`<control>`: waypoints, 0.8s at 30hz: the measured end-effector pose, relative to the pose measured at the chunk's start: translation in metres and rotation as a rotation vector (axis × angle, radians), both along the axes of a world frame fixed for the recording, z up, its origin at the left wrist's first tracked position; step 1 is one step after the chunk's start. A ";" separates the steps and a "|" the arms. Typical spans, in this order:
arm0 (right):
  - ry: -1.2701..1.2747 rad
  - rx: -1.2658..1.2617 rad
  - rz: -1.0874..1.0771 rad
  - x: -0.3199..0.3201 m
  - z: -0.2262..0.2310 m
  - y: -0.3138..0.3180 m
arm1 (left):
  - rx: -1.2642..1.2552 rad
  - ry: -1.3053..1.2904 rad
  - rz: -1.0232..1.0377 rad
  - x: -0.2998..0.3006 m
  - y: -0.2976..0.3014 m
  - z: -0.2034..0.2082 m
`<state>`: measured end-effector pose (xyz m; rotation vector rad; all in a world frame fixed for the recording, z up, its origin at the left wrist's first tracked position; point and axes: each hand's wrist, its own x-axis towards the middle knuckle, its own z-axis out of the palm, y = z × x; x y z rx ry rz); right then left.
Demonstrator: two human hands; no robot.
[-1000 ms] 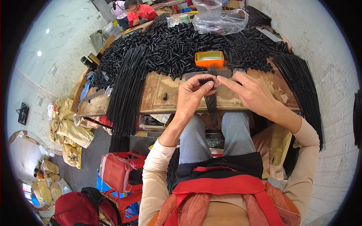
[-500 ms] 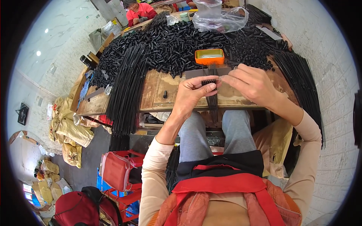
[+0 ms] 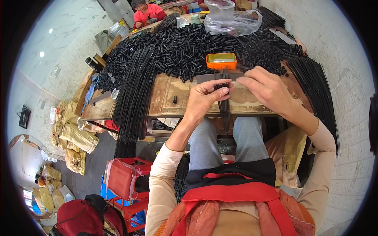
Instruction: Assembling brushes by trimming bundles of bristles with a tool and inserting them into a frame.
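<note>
A bundle of thin black rods (image 3: 224, 100) stands pinched between the thumb and curled fingers of the left hand (image 3: 204, 98), its ends reaching toward the orange tray (image 3: 221, 61) just beyond. The right hand (image 3: 265, 88) hovers beside it, fingertips (image 3: 242, 80) closing on the rods' upper part. A heap of short black tubes (image 3: 189, 47) lies past the fingers on the wooden table (image 3: 165, 92).

From my seat I saw a wooden workbench (image 3: 165, 94) heaped with short black tubes (image 3: 189, 43); an orange tin (image 3: 221, 61) sat just before the heap; clear plastic bags (image 3: 230, 19) lay at the far edge; a red bag (image 3: 120, 179) stood on the floor; a person in red (image 3: 147, 11) worked beyond.
</note>
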<state>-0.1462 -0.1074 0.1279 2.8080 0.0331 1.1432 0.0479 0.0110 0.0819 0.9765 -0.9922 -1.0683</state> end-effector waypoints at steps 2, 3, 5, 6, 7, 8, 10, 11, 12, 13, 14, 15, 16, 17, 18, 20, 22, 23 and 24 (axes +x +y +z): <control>0.013 0.032 0.128 0.011 0.002 0.003 | -0.012 -0.015 -0.004 0.003 0.001 -0.004; 0.013 0.034 0.128 0.015 0.002 0.004 | -0.010 -0.015 -0.004 0.004 0.000 -0.007; -0.068 0.060 0.189 0.022 0.000 0.005 | 0.020 -0.050 -0.003 0.007 -0.002 -0.014; -0.069 0.060 0.191 0.021 -0.001 0.001 | 0.021 -0.051 -0.001 0.012 -0.002 -0.022; -0.084 0.114 0.124 0.014 0.000 -0.008 | 0.067 -0.531 0.009 0.017 -0.005 -0.034; -0.103 0.166 0.058 0.008 0.001 -0.020 | 0.107 -1.013 0.024 0.022 -0.010 -0.048; -0.116 0.308 0.021 0.007 -0.015 -0.047 | -0.037 -1.187 0.073 0.021 -0.015 -0.085; -0.126 0.457 -0.007 0.009 -0.024 -0.060 | -0.177 -1.355 0.127 0.019 -0.015 -0.099; 0.034 0.637 -0.061 0.014 -0.030 -0.071 | -0.190 -1.420 0.088 0.020 -0.018 -0.105; 0.023 0.631 -0.067 0.018 -0.042 -0.084 | -0.202 -1.427 0.084 0.020 -0.022 -0.109; 0.177 0.653 -0.054 0.024 -0.057 -0.098 | -0.257 -1.438 0.114 0.021 -0.024 -0.112; 0.332 0.667 -0.047 0.030 -0.067 -0.112 | -0.320 -1.445 0.144 0.022 -0.028 -0.117; 0.320 0.680 -0.030 0.041 -0.074 -0.119 | -0.323 -1.434 0.140 0.028 -0.029 -0.127; 0.302 0.681 -0.029 0.046 -0.080 -0.127 | -0.318 -1.418 0.141 0.025 -0.030 -0.128; 0.269 0.652 0.025 0.061 -0.091 -0.141 | -0.274 -1.381 0.129 0.023 -0.028 -0.132; 0.224 0.521 0.008 0.087 -0.101 -0.161 | -0.287 -1.352 0.112 0.024 -0.032 -0.146; 0.191 0.492 -0.046 0.111 -0.115 -0.190 | -0.184 -1.504 0.036 0.015 -0.040 -0.126; 0.226 0.524 -0.093 0.126 -0.114 -0.197 | -0.144 -1.565 0.046 0.014 -0.041 -0.119; 0.269 0.465 -0.121 0.143 -0.113 -0.204 | -0.133 -1.545 0.032 0.016 -0.038 -0.115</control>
